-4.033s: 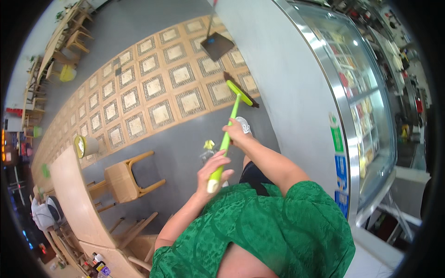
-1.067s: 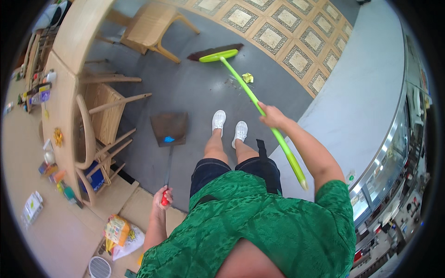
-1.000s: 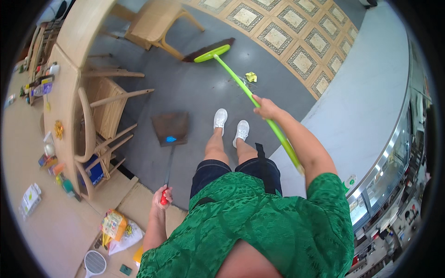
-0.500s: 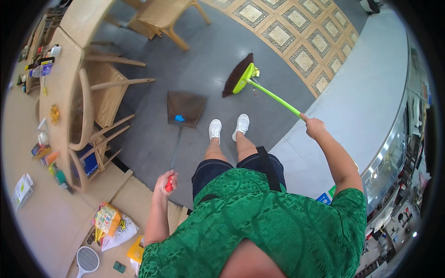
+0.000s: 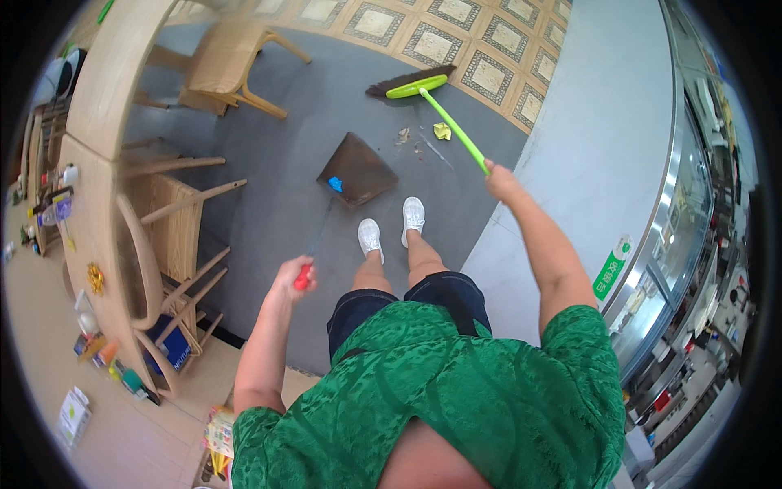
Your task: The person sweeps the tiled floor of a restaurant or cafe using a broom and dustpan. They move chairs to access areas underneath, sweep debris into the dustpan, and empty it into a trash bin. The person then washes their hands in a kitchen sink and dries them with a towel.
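My left hand (image 5: 296, 275) is closed on the red handle of a long dustpan, whose dark pan (image 5: 358, 167) sits on the grey floor with a small blue crumpled piece (image 5: 334, 183) in it. My right hand (image 5: 501, 181) grips a lime-green broom (image 5: 452, 122), its dark bristles (image 5: 391, 85) resting on the floor beside the tiled band. Between pan and broom head lie a crumpled yellow scrap (image 5: 442, 131), some pale bits (image 5: 402, 135) and a thin streak. My white shoes (image 5: 412, 213) stand just below the pan.
Wooden chairs (image 5: 220, 61) stand around a long wooden table (image 5: 90, 212) holding assorted packets and bottles along the left. A white wall-like counter side (image 5: 586, 138) and a glass display case (image 5: 668, 253) run along the right. Bags (image 5: 218, 440) lie at lower left.
Four seconds ago both my hands held the broom. Since half a second ago the broom head has swung forward, away from my feet, and the dustpan has shifted right and turned.
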Demonstrator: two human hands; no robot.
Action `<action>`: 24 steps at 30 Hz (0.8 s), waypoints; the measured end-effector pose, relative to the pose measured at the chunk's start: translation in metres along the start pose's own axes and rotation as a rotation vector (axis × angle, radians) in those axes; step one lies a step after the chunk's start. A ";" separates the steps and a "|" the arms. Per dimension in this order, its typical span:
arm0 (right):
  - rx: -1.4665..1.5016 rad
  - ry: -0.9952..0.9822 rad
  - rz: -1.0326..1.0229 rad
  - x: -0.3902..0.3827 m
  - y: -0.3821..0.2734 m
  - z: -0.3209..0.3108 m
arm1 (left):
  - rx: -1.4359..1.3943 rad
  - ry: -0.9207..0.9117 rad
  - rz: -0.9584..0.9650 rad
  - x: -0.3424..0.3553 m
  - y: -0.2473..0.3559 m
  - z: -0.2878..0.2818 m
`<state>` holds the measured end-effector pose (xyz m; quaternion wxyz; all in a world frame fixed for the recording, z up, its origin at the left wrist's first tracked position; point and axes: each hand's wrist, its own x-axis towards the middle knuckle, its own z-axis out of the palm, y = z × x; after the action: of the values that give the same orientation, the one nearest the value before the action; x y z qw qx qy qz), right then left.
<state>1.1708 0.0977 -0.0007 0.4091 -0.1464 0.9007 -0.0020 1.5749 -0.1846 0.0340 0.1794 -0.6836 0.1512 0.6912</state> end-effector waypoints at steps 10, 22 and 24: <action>-0.054 0.032 -0.110 -0.101 0.091 0.052 | -0.001 -0.039 -0.024 0.009 0.060 0.059; 0.590 -0.062 0.214 -0.123 0.092 0.026 | 0.104 -0.003 0.093 0.039 0.118 0.109; 0.638 -0.097 0.183 -0.111 0.089 0.034 | 0.076 0.000 0.105 0.048 0.122 0.133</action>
<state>1.2419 0.2163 0.0478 0.4754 0.0706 0.8434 -0.2403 1.4015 -0.2307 -0.0155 0.1687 -0.6675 0.2128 0.6933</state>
